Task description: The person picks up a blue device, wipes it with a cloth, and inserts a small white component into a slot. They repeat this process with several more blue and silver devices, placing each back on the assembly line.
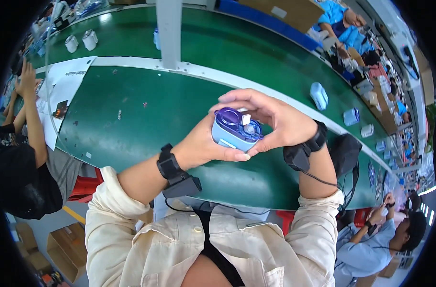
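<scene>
Between my two hands, above the green table, is a small light-blue plastic container with a purple-blue translucent top (234,136). A round purple cap sits on the left of its top, and a small white piece stands up near the middle. My left hand (203,138) wraps its left side, thumb along the lower front. My right hand (280,119) curls round the far and right sides, with its thumb at the right front corner. The fingers behind the container are partly hidden. Both wrists wear black strapped devices.
Beyond a white rail (127,62) runs a green belt carrying white containers (89,40) and a light-blue container (319,95). A white post (168,33) rises ahead. A white sheet (69,91) lies at left. Black device (346,155) with cable is right. People sit on both sides.
</scene>
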The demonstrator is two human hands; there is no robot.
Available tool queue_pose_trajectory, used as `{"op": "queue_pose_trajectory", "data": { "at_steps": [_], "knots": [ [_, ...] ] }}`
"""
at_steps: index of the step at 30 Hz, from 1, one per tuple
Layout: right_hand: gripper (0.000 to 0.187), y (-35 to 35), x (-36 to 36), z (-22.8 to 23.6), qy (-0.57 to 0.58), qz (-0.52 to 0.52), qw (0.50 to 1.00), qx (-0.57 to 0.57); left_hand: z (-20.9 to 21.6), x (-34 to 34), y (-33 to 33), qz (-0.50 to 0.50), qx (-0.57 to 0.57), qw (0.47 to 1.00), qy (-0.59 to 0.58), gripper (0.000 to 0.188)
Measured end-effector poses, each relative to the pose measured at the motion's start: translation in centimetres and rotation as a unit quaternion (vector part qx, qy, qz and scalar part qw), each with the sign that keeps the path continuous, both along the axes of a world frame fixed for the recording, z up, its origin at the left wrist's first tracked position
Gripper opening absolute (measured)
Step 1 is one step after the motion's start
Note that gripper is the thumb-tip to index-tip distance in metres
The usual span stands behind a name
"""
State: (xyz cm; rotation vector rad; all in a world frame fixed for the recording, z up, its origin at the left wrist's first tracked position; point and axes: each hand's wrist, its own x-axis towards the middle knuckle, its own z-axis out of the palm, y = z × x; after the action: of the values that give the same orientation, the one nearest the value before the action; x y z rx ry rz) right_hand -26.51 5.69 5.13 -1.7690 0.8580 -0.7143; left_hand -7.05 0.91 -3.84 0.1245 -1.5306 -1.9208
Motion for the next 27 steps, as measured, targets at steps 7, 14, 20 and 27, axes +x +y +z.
{"op": "queue_pose_trajectory", "data": {
  "at_steps": [7,14,20,27],
  "knots": [
    [0.056,7.1,-0.7,0.4,0.084,-0.164,0.961,-0.205,-0.4,0.5,0.9,0.028,-0.169,0.973,-0.158,0.078],
    [0.012,7.6,-0.4,-1.4,0.173,-0.189,0.898,-0.357,-0.4,-0.1,2.0,0.113,-0.303,0.929,-0.178,0.069],
    [0.007,8.2,1.5,-3.3,0.093,-0.393,0.892,-0.205,-1.5,-0.5,2.2,0.228,-0.343,0.902,-0.129,0.07],
    [0.008,7.9,4.0,-4.7,0.043,-0.49,0.84,-0.228,-2.4,-0.6,1.8,0.281,-0.409,0.862,-0.103,0.072]
  ]
}}
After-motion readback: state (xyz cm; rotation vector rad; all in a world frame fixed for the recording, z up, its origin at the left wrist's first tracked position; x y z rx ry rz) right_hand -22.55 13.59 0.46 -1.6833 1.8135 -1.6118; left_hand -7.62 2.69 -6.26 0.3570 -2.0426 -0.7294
